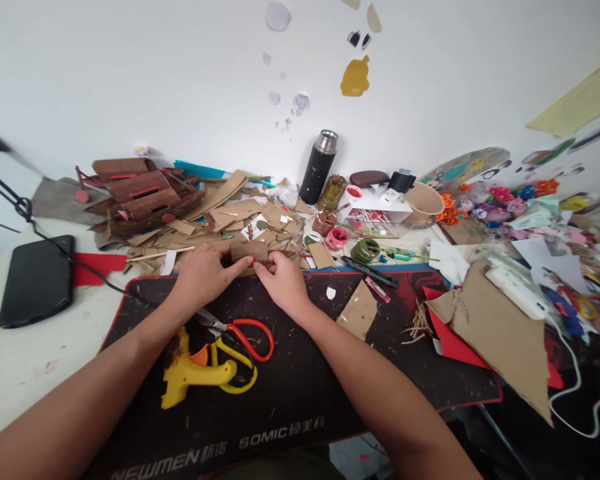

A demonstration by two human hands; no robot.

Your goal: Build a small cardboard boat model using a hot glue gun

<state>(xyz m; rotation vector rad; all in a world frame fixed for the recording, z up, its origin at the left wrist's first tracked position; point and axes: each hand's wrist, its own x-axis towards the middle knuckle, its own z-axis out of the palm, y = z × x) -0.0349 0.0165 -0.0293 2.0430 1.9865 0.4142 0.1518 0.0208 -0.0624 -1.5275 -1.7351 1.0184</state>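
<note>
A small brown cardboard model piece is pinched between both hands at the far edge of the dark desk mat. My left hand grips its left end, with the thumb stretched along the near side. From the right, my right hand pinches it with thumb and fingers. A tiny red bit shows where the two thumb tips meet. Nearer to me on the mat lie red-handled scissors and a yellow glue gun, with a yellow-handled tool partly under it.
Cardboard scraps pile up behind my hands, beside brown model boats. A black thermos and paint jars stand behind. A utility knife and cardboard sheet lie right; a black phone lies left.
</note>
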